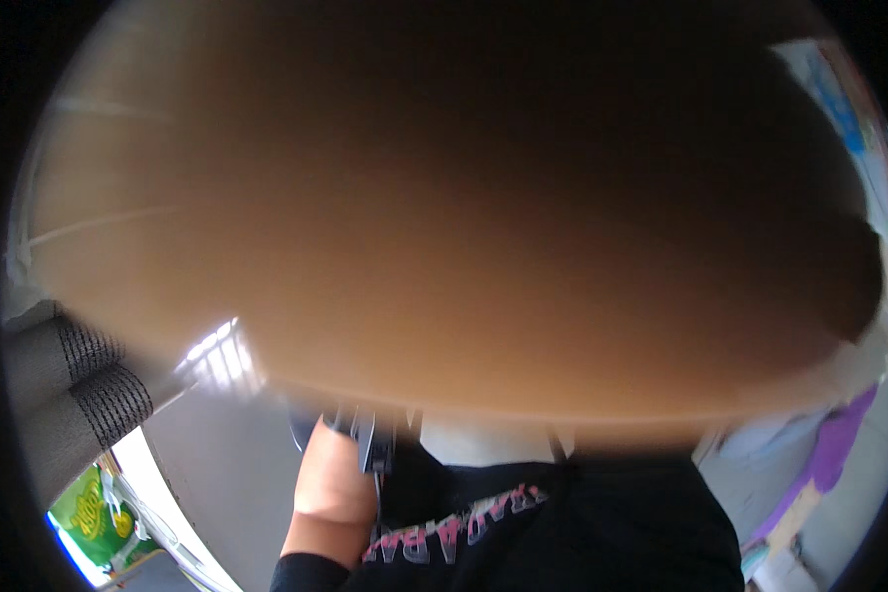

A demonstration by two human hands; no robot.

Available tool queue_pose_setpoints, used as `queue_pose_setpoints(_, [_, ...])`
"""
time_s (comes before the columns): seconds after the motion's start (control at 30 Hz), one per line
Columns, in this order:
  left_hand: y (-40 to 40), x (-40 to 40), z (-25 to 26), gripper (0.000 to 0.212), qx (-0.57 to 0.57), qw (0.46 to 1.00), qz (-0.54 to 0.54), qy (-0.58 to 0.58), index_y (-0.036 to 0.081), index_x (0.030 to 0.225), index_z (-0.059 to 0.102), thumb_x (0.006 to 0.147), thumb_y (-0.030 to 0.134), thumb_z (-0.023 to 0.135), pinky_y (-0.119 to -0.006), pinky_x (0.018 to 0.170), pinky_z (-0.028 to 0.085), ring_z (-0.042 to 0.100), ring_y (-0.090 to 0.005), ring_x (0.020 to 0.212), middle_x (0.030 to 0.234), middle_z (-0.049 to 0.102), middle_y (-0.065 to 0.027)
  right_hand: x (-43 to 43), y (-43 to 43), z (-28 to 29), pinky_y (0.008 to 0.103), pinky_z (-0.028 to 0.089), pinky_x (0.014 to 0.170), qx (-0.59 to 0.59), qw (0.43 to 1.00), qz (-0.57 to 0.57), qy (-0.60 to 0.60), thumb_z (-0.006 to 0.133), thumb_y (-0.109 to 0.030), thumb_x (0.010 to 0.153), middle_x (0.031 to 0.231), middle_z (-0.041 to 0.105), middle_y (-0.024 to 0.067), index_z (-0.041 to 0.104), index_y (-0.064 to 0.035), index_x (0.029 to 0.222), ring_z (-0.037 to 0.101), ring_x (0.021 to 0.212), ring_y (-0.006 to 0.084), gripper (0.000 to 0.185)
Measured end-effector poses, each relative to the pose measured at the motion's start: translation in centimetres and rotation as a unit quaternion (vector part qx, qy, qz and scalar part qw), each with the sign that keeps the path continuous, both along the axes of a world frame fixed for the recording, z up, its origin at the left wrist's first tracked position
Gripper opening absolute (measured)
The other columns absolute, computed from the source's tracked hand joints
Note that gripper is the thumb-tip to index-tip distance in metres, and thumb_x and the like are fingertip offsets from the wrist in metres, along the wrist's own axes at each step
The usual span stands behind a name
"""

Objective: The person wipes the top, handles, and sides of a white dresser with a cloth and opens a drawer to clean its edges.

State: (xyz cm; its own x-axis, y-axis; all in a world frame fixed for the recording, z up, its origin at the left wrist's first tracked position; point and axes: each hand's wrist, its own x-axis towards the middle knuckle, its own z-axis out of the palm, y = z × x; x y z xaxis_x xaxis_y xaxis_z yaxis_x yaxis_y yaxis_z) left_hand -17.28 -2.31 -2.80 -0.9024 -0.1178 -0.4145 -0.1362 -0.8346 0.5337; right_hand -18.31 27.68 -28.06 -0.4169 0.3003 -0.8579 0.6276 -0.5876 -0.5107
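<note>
A large blurred tan shape (385,296) fills most of the head view, very close to the lens. It looks like a hand, but I cannot tell which one. Below it, my bare left forearm (331,488) rises from a black cuff (307,573); the blur hides where it leads. Beside that forearm sits a dark clip or buckle (376,448), with a thin cord hanging down from it. My black top (599,525) bears printed lettering across its front. No right forearm can be made out.
At left are grey material with black ribbed bands (111,399) and a plain grey surface (214,473). A green packet (89,507) with writing lies near white cables (144,518). Bright light shows through bars (222,359). A purple strip (836,448) runs along the right.
</note>
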Motion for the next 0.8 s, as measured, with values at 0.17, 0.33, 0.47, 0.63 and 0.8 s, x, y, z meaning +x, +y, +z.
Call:
queue_pose_setpoints(0.17, [5.1,-3.1,-1.1,0.033,-0.031,0.999,0.017,0.024,0.005,0.117,0.047,0.091,0.026,0.049,-0.038,0.091,0.039,0.045,-0.0207,0.112,0.118,0.051,-0.0068,0.3,8.1,2.0,0.0474,0.044,0.086,-0.054,0.996,-0.066,-0.002,0.047,-0.04,0.091,0.113,0.056,0.0167,0.047,-0.0014,0.12,0.056,0.099,0.0308,0.049])
queue_pose_setpoints(0.33, [10.8,-5.6,-0.7,0.026,-0.181,0.953,0.074,-0.232,0.009,0.109,0.053,0.088,0.018,0.042,-0.039,0.083,0.041,0.046,-0.0157,0.099,0.109,0.05,-0.0015,5.7,17.7,-1.8,0.0479,0.045,0.085,-0.056,0.993,-0.088,0.058,0.046,-0.04,0.092,0.111,0.058,0.014,0.05,-0.0041,0.117,0.057,0.098,0.0312,0.044])
queue_pose_setpoints(0.47, [11.0,-5.4,-1.4,0.021,-0.235,0.946,0.092,-0.203,0.01,0.102,0.044,0.081,0.015,0.046,-0.037,0.081,0.039,0.044,-0.0162,0.093,0.102,0.048,-0.0021,4.9,13.2,7.1,0.0461,0.046,0.084,0.039,0.996,-0.074,0.034,0.055,-0.03,0.089,0.109,0.057,0.0128,0.05,-0.0043,0.115,0.057,0.095,0.0305,0.036])
queue_pose_setpoints(0.63, [11.2,-3.3,-3.2,0.023,-0.21,0.954,-0.108,-0.184,0.006,0.107,0.052,0.088,0.019,0.047,-0.039,0.087,0.04,0.049,-0.0191,0.103,0.112,0.051,-0.006,9.0,8.1,21.8,0.0444,0.045,0.086,-0.031,0.986,0.023,0.162,0.058,-0.024,0.087,0.111,0.055,0.0129,0.047,-0.004,0.117,0.055,0.099,0.0281,0.038])
queue_pose_setpoints(0.8, [15.5,2.3,-1.4,0.061,-0.238,0.806,-0.53,-0.111,0.009,0.132,0.034,0.085,0.042,0.054,-0.047,0.095,0.036,0.043,-0.0296,0.119,0.136,0.037,-0.0135,13.7,8.1,20.9,0.0438,0.045,0.087,-0.129,0.971,-0.078,0.186,0.053,-0.023,0.089,0.11,0.055,0.0127,0.049,-0.0037,0.116,0.055,0.101,0.0278,0.033])
